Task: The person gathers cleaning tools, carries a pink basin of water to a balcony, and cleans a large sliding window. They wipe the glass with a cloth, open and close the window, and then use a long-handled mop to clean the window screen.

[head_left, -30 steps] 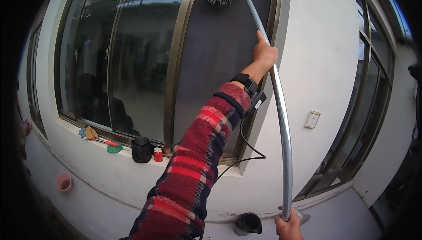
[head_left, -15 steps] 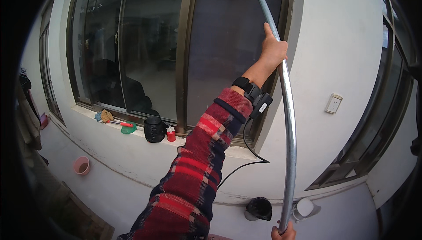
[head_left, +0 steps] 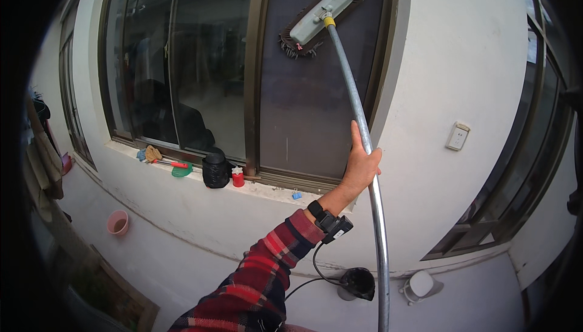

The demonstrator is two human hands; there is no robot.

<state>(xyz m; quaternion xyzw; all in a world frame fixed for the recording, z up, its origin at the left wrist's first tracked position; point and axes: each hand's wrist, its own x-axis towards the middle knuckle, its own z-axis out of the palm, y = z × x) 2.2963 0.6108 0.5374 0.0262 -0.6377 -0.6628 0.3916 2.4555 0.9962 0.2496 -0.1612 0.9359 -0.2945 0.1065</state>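
My left hand is closed round the metal pole of a flat mop, one finger stretched up along the pole. At the pole's top, past a yellow collar, the pale grey mop head with its dark fringed pad lies tilted against the dark right-hand window panel. My left arm, in a red plaid sleeve with a black strapped device at the wrist, reaches up from below. The pole's lower end runs out of the picture at the bottom, and my right hand is not in view.
On the window sill stand a black bag-covered jar, a red container, a red-handled tool, cloths and a small blue item. Below are a pink bucket, a black-lined bin and a whitish container. A socket is on the wall.
The mop head has come down the window panel, now fully in view. My left hand has moved lower with the pole, and my right hand has left the picture at the bottom.
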